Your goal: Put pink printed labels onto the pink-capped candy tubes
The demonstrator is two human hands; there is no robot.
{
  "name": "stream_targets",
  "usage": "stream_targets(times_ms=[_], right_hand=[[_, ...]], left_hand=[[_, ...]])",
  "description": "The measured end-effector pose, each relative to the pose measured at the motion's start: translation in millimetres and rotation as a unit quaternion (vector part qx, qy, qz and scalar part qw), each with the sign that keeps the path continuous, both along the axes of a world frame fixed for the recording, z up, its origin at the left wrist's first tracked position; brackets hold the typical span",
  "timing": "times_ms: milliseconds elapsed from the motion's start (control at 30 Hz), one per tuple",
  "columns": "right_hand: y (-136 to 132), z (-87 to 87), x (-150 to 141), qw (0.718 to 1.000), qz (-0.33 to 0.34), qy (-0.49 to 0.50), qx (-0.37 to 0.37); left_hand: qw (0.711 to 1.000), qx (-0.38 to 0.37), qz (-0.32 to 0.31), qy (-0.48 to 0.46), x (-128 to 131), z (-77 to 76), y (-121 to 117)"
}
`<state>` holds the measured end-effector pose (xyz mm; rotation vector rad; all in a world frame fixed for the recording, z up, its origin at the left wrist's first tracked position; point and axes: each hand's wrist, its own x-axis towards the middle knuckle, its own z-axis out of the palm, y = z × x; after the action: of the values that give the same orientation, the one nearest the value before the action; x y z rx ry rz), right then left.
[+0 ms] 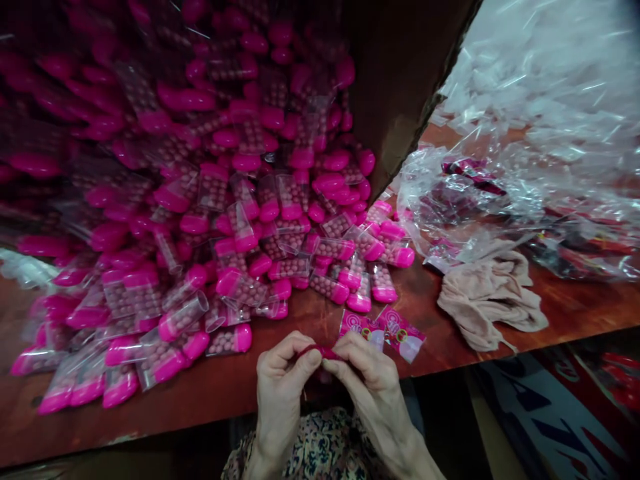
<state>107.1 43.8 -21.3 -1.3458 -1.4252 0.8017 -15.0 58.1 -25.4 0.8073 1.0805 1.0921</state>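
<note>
Left hand (pixel 283 393) and right hand (pixel 367 373) pinching together on a small pink piece (pixel 323 351), long axis lying crosswise between them, ends hidden; printed pink cards (pixel 383 333) lying just beyond the right hand, bagged pink-capped tubes (pixel 240 267) heaping past the left hand across the tabletop (pixel 200 407).

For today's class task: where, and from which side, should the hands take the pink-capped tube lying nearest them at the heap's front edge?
Pinch the tube's clear body across its middle, coming from the near side over the wooden table. It lies flat along the heap's front, so that side looks free, while other tubes crowd its far side.
</note>
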Motion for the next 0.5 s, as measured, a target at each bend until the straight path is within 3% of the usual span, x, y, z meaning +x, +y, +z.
stream_targets(times_ms=[200, 367, 500], right_hand=[[9, 8.4, -13, 0.996, 0.064, -0.057, 0.033], [14, 7.7, -21, 0.996, 0.080, -0.039, -0.018], [15, 9.3, -27, 0.993, 0.090, -0.016, -0.074]], left_hand=[[0.994, -0.060, 0.073, -0.053, -8, 2.0, 3], [0.993, -0.027, 0.117, 0.003, -17, -5.2, 3], [0.989, -0.043, 0.142, 0.025, -18, -11.0, 1]])
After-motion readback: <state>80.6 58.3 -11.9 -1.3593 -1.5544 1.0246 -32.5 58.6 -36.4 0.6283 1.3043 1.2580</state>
